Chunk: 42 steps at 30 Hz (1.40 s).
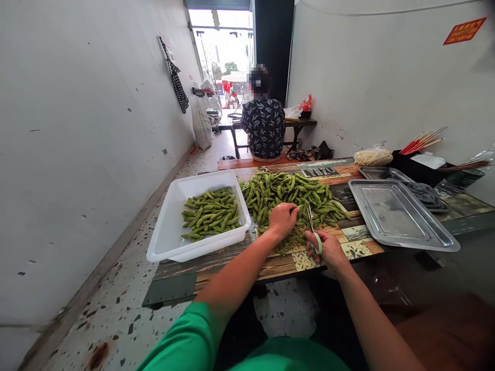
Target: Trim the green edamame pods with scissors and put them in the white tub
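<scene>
In my right hand (327, 250) is a pair of scissors (317, 244) with pale green handles. Their metal blades point up and away from me, slightly apart, over the near edge of a heap of green edamame pods (290, 188). My left hand (283, 219) is just left of the blades, its fingers pinched together over the heap; what they hold is too small to make out. To the left stands a white plastic tub (162, 226) with more pods (212, 214) in it. Small green trimmings (288, 243) are scattered on the table below my hands.
Metal trays (402, 214) lie to the right, beside a grey cloth (421, 195) and a black box (413, 165) with skewers. The patterned wooden table (232, 260) ends close before me. A person (263, 126) sits beyond it, back turned. A white wall (77, 129) runs along the left.
</scene>
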{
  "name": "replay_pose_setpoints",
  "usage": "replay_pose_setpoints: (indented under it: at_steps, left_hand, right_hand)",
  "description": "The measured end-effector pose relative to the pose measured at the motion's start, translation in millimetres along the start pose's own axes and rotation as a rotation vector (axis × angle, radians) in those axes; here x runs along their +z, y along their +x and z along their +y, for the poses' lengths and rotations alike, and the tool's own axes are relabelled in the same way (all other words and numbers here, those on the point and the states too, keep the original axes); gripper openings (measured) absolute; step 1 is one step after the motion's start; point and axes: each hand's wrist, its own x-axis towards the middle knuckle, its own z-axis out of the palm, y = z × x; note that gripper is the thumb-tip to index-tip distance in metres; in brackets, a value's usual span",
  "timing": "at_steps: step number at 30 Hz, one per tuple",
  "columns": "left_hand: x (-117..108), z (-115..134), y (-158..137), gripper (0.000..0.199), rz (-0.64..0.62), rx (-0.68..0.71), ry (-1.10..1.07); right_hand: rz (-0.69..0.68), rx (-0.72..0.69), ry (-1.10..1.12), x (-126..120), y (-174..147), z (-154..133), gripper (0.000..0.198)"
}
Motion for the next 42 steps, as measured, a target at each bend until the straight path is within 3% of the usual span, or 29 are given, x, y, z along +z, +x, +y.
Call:
replay_pose_setpoints:
  at_steps: [6, 12, 21, 25, 29, 32, 35, 42]
  left_hand:
    - [2.7, 2.8, -2.4, 0.022, -0.135, 0.119, -0.082]
    - [-0.2, -2.5, 1.5, 0.024, -0.254, 0.117, -0.203]
    - [-0.5, -2.3, 0.3, 0.025, -0.25, 0.094, -0.268]
    - [-1.0, -1.8, 0.8, 0.022, -0.274, 0.106, -0.294]
    - [1.1, -0.4, 1.9, 0.015, -0.267, -0.057, -0.501]
    - [1.7, 2.5, 1.9, 0.012, -0.276, -0.285, -0.923]
    - [0.6, 4.7, 2.0, 0.02, -0.282, -0.405, -1.245]
    - [-1.8, 6.8, 1.9, 0.021, -0.252, -0.45, -1.344]
  right_hand:
    - [-0.02, -0.019, -0.056, -0.5, -0.6, -1.9, 0.039]
    - [0.01, -0.01, -0.014, -0.8, -2.2, -2.7, 0.041]
    - [-0.05, -0.035, 0.018, -6.9, 1.3, -0.3, 0.042]
    - [-0.003, -0.037, -0.02, -4.6, -1.4, 0.2, 0.042]
    - [0.036, -0.05, 0.003, -1.9, -3.4, 0.8, 0.042]
    - [0.022, -0.045, 0.033, -1.1, -2.8, 0.1, 0.042]
    - [0.0, -0.052, 0.015, -1.2, -1.6, -0.3, 0.045]
    - [-0.022, -0.035, -0.003, -1.5, -2.8, -1.6, 0.045]
